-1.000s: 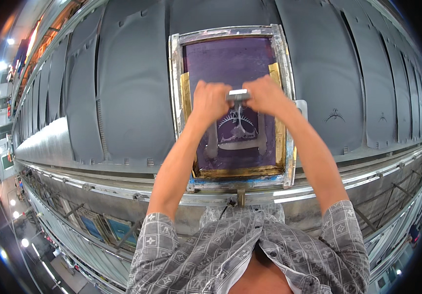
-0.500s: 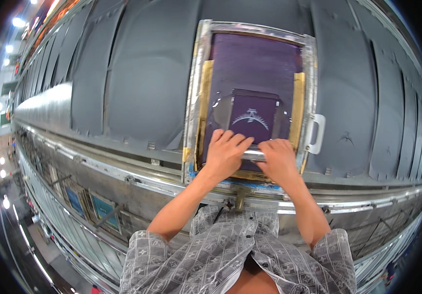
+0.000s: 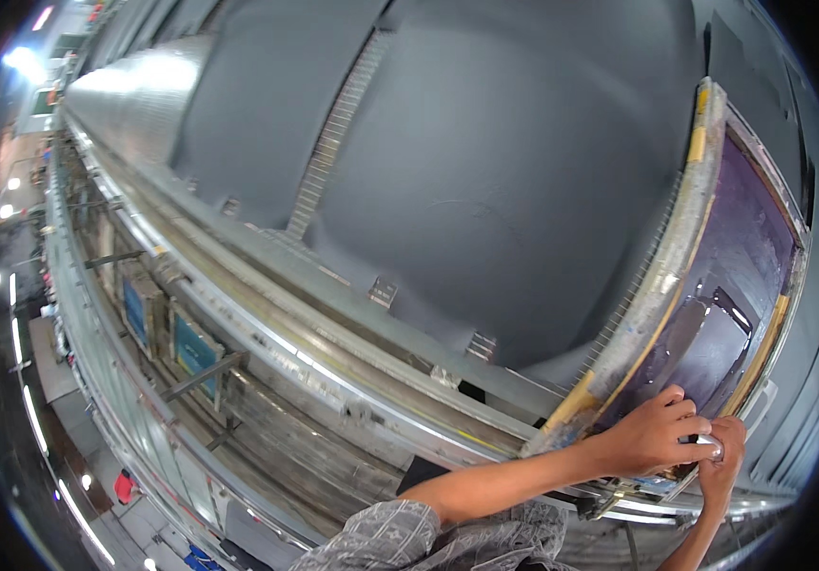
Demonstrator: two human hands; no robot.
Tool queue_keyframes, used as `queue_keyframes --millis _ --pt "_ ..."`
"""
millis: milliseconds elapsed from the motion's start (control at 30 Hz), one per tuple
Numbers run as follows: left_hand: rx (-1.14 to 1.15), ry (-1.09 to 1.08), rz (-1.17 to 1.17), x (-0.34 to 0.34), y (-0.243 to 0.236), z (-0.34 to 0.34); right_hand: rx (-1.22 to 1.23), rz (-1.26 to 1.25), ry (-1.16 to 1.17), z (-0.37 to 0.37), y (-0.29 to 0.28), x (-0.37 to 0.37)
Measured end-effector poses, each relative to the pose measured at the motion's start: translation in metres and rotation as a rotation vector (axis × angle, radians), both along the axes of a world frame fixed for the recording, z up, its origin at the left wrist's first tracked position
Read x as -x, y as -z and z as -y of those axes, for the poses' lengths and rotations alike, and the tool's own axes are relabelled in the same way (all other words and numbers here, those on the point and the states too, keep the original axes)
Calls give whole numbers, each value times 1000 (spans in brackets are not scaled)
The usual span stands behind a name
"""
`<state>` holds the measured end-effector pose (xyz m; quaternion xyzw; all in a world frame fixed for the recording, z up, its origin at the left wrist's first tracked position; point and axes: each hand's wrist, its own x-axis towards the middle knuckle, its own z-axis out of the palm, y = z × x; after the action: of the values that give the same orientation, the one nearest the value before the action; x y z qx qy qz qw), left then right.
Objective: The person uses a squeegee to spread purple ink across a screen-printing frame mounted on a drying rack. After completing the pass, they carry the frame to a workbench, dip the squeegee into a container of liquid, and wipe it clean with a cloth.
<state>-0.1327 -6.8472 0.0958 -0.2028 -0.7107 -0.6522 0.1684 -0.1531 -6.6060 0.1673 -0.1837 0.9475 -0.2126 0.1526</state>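
At the lower right my left hand (image 3: 657,438) has its fingers curled round a silver squeegee bar (image 3: 712,447). My right hand (image 3: 725,452) grips the same bar beside it, partly hidden behind the left. They are at the near end of a screen frame (image 3: 668,276) with yellow tape on its sides. Its purple mesh (image 3: 738,209) carries a glossy wet patch, and the design is not legible from this angle. A white handle (image 3: 759,404) sits on the frame's right side.
Dark grey sheets (image 3: 485,162) lie on the long bench left of the frame, with metal rails (image 3: 276,343) along its near edge. Two blue-faced frames (image 3: 195,352) are stored below. A person in red (image 3: 124,487) is in the aisle at the far lower left.
Both hands and the squeegee moved from mid-screen to its near end. The camera has since swung left, so the frame and hands now appear at the right, with more bench in view.
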Motion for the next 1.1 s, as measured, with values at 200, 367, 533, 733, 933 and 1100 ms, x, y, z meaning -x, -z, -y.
queue_keyframes --millis 200,367,533,733,933,1100 --pt "-111 -22 173 -16 -3 -12 -134 -24 -42 -14 -16 -7" --pt "-160 36 258 -20 -5 -7 -211 37 11 -8 -23 -9" --pt "-175 36 279 -20 -7 -10 -189 39 14 -9 -25 -8" --pt "-167 3 282 -23 -5 -24 -188 37 15 -23 -19 -15" --pt "-207 -45 246 -19 -5 -21 -151 115 168 -38 -18 -23" --pt "-202 -105 215 -18 -6 -23 -128 154 227 -43 -17 -25"
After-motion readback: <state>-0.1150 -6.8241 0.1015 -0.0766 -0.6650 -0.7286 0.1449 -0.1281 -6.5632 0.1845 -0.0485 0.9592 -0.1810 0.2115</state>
